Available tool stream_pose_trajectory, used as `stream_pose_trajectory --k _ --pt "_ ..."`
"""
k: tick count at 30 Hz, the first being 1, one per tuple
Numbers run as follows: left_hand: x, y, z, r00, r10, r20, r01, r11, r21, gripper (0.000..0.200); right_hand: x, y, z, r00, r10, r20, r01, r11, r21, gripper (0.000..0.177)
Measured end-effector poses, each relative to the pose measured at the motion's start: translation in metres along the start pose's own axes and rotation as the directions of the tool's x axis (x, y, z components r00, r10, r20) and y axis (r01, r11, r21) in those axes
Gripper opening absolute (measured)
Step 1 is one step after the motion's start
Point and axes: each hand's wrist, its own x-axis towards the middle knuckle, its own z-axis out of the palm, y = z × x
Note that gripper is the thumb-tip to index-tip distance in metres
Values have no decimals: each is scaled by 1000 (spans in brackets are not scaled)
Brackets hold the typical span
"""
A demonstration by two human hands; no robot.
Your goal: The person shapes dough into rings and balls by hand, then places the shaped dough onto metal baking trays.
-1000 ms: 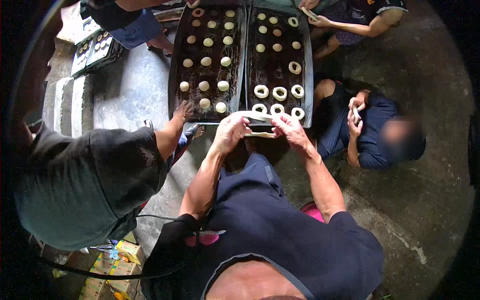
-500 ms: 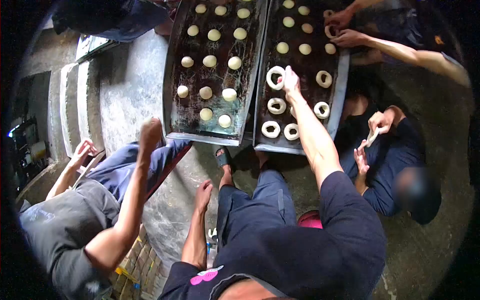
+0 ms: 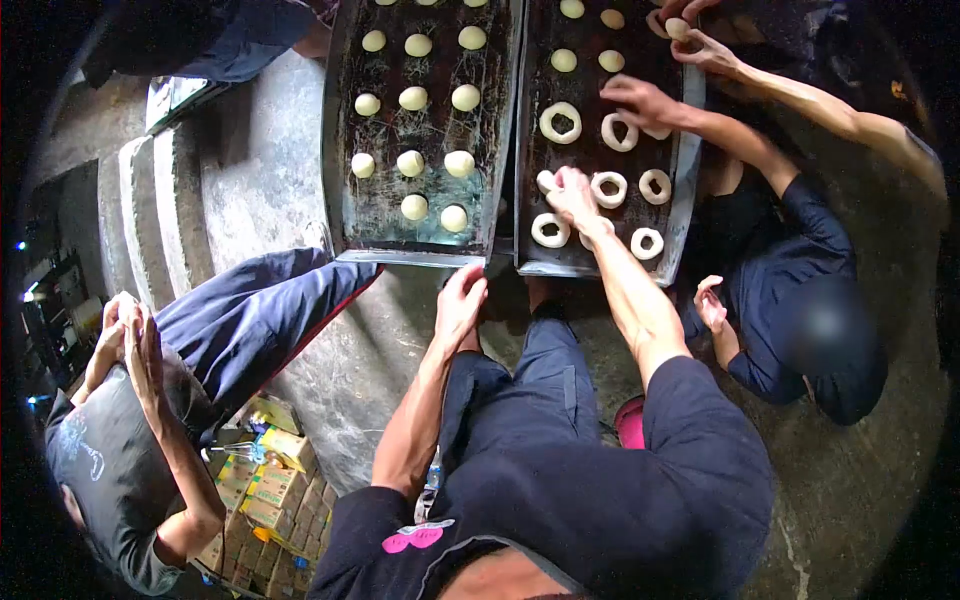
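My right hand (image 3: 576, 200) reaches down over the right baking tray (image 3: 562, 268), its fingers closed on a dough ring (image 3: 546, 181) that they partly cover. Other pale dough rings (image 3: 608, 189) lie around it, one (image 3: 550, 231) just below the hand and one (image 3: 560, 123) above. Beneath my wrist another ring is mostly hidden. My left hand (image 3: 461, 302) is empty, with loosely bent fingers and the thumb a little apart. Its fingertips are right at the front corner of the left baking tray (image 3: 412, 257), which carries round dough balls (image 3: 410, 163).
At the right, a co-worker's hand (image 3: 645, 102) is over a dough ring, and another person's hand (image 3: 705, 52) holds a dough ball (image 3: 677, 29). A person (image 3: 130, 420) sits at the left with hands together. Stacked boxes (image 3: 275, 490) stand at the lower left.
My right hand has left the upper ring and moved nearer to another one. My left hand has risen to the tray corner. A co-worker's hand has reached over the right tray.
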Motion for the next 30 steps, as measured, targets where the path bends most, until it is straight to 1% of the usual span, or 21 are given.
stream_pose_trajectory --k 2,4,5,6,7,8,9,11,12,14,15,16,18,20,22,24,25,26,28,29,30 --pt "19 18 13 968 238 -80 -233 970 63 47 -41 -52 -29 977 120 178 -169 941 294 16" --pt "28 30 25 948 306 -90 -296 949 110 56 -81 -73 -42 979 -5 205 -99 864 494 18" --pt "25 42 24 968 226 107 -224 974 -27 51 -104 -82 -47 976 -40 215 -109 762 639 20" --pt "18 59 22 937 161 309 -123 983 -140 46 -125 -90 -51 972 -83 222 -120 635 763 22" --pt "-3 74 25 920 86 382 60 933 -354 28 -146 -103 -69 953 -51 298 -217 571 792 25" --pt "-9 64 21 909 9 417 187 885 -426 17 -166 -113 -88 925 -25 379 -318 497 807 27" --pt "-22 64 18 908 48 417 214 802 -558 16 -182 -115 -98 901 16 433 -406 382 830 31" --pt "-40 68 12 882 119 456 309 584 -750 14 -204 -94 -112 810 -8 587 -508 491 708 22" --pt "-44 66 15 902 77 424 315 555 -770 12 -212 -74 -111 742 -26 670 -562 521 642 17" --pt "-43 65 19 905 82 418 227 737 -637 11 -214 -59 -119 879 18 477 -452 354 819 12" --pt "-37 61 27 911 65 408 204 787 -582 12 -208 -53 -119 902 89 422 -430 253 866 11" --pt "-26 59 36 896 66 439 240 759 -605 12 -197 -51 -113 933 75 352 -360 184 915 10" --pt "6 65 58 938 -29 345 171 905 -390 10 -163 -49 -98 914 207 350 -373 80 925 13" --pt "59 49 81 959 63 277 20 958 -287 14 -120 -22 -61 942 265 208 -256 163 953 21" --pt "106 45 102 981 74 182 -27 969 -245 16 -83 -10 -46 889 390 242 -361 268 893 26" --pt "145 42 119 996 83 36 -73 976 -204 23 -43 10 -22 908 389 156 -292 320 901 32" --pt "162 41 123 998 62 11 -58 981 -182 23 -30 20 -17 896 432 101 -356 566 744 37" --pt "178 38 125 999 -41 22 44 984 -174 23 -17 29 -10 892 436 119 -392 615 684 43" --pt "207 24 131 997 -3 -71 -6 993 -121 35 0 33 0 926 376 -37 -272 732 625 45" --pt "212 15 134 987 75 -141 -70 997 37 54 2 40 -6 892 407 199 -432 632 643 45" --pt "205 22 130 988 59 -145 -54 998 40 54 5 61 8 939 308 151 -340 775 532 44"
